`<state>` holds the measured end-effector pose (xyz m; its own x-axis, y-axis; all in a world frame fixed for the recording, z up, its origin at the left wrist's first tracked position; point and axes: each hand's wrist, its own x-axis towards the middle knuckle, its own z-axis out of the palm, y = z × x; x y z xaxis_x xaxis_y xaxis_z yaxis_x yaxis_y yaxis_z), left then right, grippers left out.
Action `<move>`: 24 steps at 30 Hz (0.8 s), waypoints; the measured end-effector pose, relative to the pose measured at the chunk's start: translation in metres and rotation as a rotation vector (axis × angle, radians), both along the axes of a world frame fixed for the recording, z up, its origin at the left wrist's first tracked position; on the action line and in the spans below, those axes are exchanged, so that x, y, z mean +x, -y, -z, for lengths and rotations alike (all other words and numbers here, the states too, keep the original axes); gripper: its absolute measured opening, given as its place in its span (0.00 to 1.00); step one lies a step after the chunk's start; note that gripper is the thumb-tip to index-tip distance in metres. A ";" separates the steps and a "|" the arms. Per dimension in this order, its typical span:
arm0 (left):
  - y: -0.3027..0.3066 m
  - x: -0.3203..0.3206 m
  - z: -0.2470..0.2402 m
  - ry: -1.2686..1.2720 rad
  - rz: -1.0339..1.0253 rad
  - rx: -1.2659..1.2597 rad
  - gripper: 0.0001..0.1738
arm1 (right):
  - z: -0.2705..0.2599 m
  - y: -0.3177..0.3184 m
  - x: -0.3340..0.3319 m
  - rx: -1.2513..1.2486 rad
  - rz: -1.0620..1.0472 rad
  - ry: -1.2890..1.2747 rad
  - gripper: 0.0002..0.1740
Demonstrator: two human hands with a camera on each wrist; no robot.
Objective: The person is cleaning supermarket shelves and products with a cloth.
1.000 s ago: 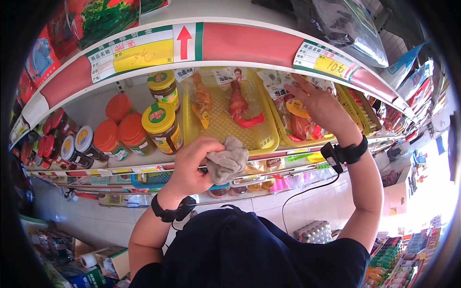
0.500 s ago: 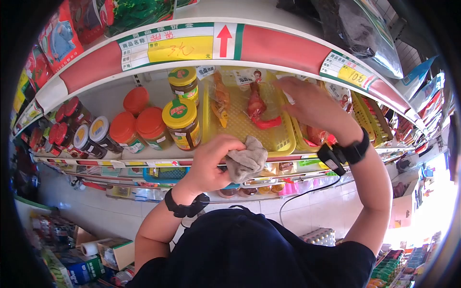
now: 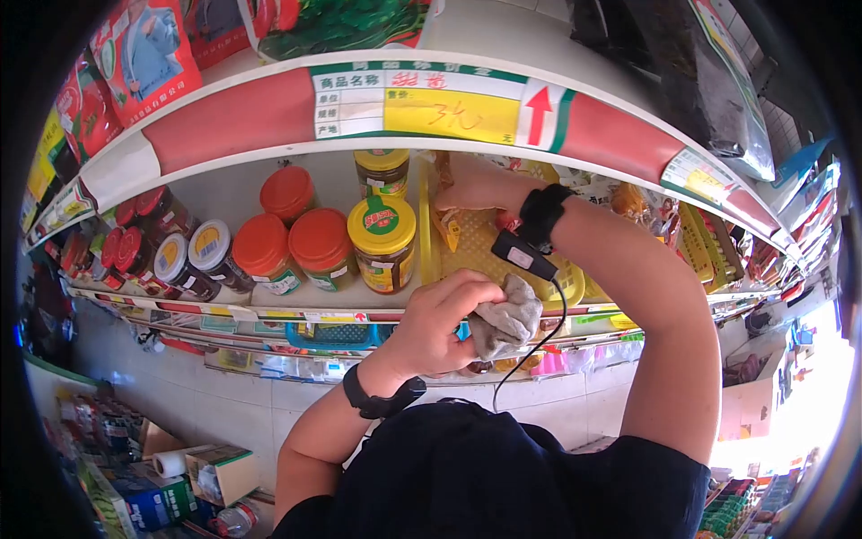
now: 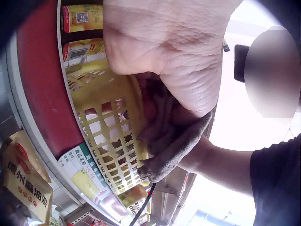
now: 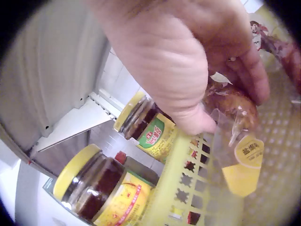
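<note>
My left hand (image 3: 440, 328) holds a crumpled grey cloth (image 3: 505, 323) in front of the shelf edge. In the left wrist view the cloth (image 4: 174, 153) hangs below the palm, its folds partly hidden by the hand. My right hand (image 3: 485, 187) reaches into a yellow plastic basket (image 5: 176, 188). In the right wrist view its thumb and fingers lie on either side of a clear-wrapped brown chicken leg (image 5: 235, 106) with a yellow label, gripping it. Another wrapped reddish leg (image 5: 287, 56) lies farther over in the same basket.
Jars with yellow lids (image 3: 383, 251) stand close left of the basket, then red-lidded jars (image 3: 319, 247) and white-lidded ones (image 3: 213, 251). The upper shelf's price strip (image 3: 449, 112) overhangs the right hand. More wrapped food (image 3: 628, 202) lies to the right.
My right hand has moved left from the right-hand basket to the wrapped leg at the left basket's left side. The head view has shifted; my left hand still holds the cloth.
</note>
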<state>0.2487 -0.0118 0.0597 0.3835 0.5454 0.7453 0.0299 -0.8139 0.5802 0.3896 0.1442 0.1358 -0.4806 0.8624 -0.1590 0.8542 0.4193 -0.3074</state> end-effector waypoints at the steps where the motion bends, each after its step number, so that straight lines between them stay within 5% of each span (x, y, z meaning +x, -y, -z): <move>1: 0.000 0.000 0.000 0.002 -0.003 -0.003 0.29 | -0.015 0.014 0.002 -0.066 0.100 -0.134 0.34; 5: 0.000 0.000 -0.001 0.007 0.012 0.006 0.28 | -0.048 0.030 0.034 -0.150 0.207 -0.390 0.31; 8: -0.001 0.000 -0.001 0.005 0.019 0.015 0.28 | -0.042 0.032 0.054 0.205 0.029 -0.358 0.33; 10: -0.001 0.000 -0.002 0.012 0.026 0.024 0.28 | -0.020 0.024 0.062 0.060 0.239 0.133 0.47; 16: 0.000 0.000 -0.003 0.011 0.037 0.033 0.28 | 0.016 0.040 0.067 0.080 0.232 0.160 0.72; 23: -0.001 0.000 -0.001 -0.001 0.031 0.015 0.26 | 0.004 0.056 0.059 0.233 0.202 0.317 0.72; 24: -0.001 0.000 -0.001 0.002 0.038 0.013 0.29 | 0.000 0.054 0.062 0.076 0.237 0.223 0.70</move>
<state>0.2488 -0.0112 0.0608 0.4018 0.5207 0.7533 -0.0025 -0.8220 0.5695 0.4519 0.0898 0.1353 -0.2253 0.9596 -0.1687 0.9735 0.2150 -0.0774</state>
